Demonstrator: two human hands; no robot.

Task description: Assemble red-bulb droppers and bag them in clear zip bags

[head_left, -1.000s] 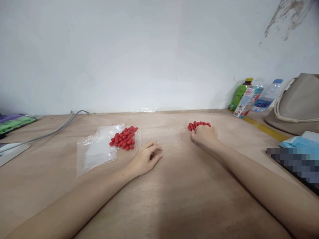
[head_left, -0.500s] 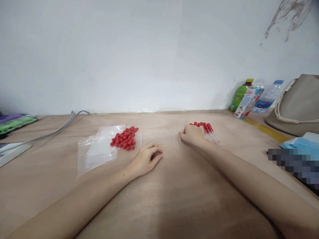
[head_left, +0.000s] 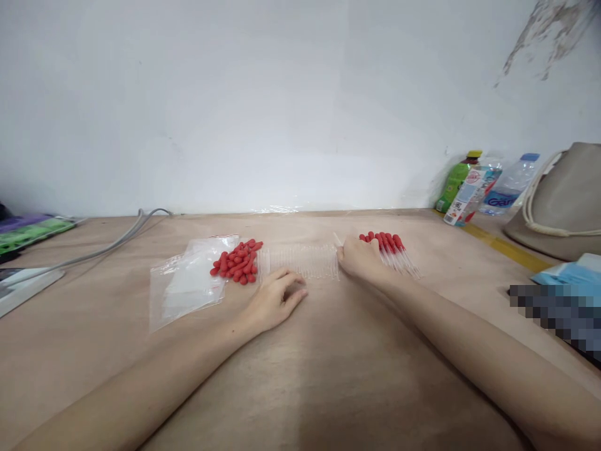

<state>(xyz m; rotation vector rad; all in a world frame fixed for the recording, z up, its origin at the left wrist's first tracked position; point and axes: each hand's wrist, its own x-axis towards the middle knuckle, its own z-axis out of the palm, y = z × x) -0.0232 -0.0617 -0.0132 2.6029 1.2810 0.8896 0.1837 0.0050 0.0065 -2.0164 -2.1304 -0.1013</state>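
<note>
A row of clear glass dropper tubes [head_left: 300, 261] lies side by side on the table in front of me. At the right end of the row, my right hand [head_left: 357, 255] is closed in a pinch on one clear dropper tube [head_left: 337, 239], whose tip sticks up past the fingers. My left hand [head_left: 280, 297] rests on the table at the near left of the row, fingers curved and apart, holding nothing. A heap of red rubber dropper bulbs [head_left: 237, 262] sits left of the row. Droppers with red bulbs fitted [head_left: 389, 245] lie fanned out beyond my right hand, partly hidden by it.
Clear plastic bags [head_left: 188, 288] lie left of the bulbs. A grey cable [head_left: 107, 248] runs across the far left. Several bottles, one green [head_left: 455, 185], stand at the back right beside a beige bag [head_left: 558, 200]. A light-blue packet [head_left: 573, 275] lies at the right edge.
My right hand has shifted slightly left and nearer, and a clear tube tip now shows above its fingers. More of the red-bulbed droppers is visible. My left hand has hardly moved.
</note>
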